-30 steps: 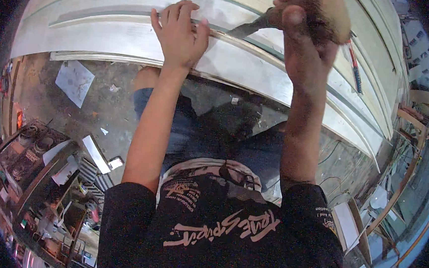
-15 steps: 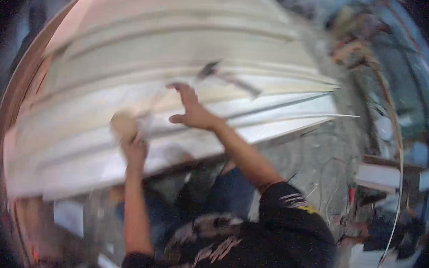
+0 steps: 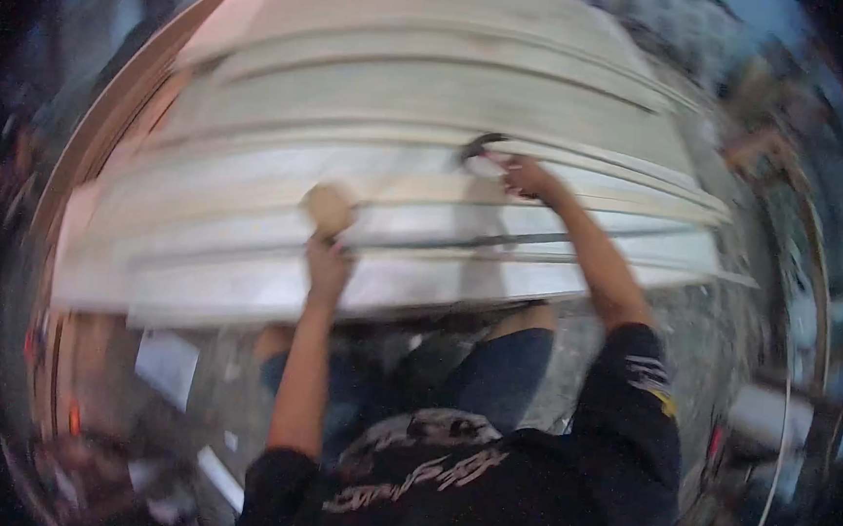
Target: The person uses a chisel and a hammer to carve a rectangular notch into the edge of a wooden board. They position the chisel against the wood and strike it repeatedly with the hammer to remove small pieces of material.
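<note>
My right hand [image 3: 530,180] is closed round the handle of a hammer [image 3: 481,149]. The hammer's dark head points away to the left, over the pale strips on the work surface. In my left hand [image 3: 328,264] is a tan, roundish flat piece [image 3: 330,208], gripped at its near edge. Blur hides its exact kind. Both hands are above the broad pale work surface [image 3: 210,282], the left one nearer its front edge.
Long pale strips [image 3: 445,61] run across the work surface from left to right, with a dark narrow strip [image 3: 487,240] nearer me. A white sheet [image 3: 166,367] lies below at the left. Clutter and a thin white cord [image 3: 781,454] are at the right.
My right hand, open half a second ago, has moved right and taken hold of the hammer that was lying on the surface. My left hand still holds the tan piece.
</note>
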A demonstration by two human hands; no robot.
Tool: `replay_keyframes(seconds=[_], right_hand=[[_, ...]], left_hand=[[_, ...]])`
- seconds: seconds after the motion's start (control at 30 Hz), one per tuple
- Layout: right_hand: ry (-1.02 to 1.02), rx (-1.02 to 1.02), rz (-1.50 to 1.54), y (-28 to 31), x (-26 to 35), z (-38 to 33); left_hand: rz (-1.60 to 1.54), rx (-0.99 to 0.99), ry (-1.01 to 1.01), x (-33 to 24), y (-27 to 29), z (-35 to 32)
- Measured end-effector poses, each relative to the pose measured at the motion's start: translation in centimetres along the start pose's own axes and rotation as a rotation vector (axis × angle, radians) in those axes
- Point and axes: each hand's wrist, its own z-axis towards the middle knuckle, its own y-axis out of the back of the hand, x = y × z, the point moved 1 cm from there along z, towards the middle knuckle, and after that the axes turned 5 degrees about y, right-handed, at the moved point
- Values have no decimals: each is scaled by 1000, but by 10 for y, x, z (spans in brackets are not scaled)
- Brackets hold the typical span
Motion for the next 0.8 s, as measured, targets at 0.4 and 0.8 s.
replay_keyframes(seconds=[0.4,0.8], right_hand=[[650,-330,528,-8,371,-139],[481,-554,91,-23,367,-154]], left_hand=[[309,-163,-220,14,69,-16],[446,-38,-141,-18,66,-13]])
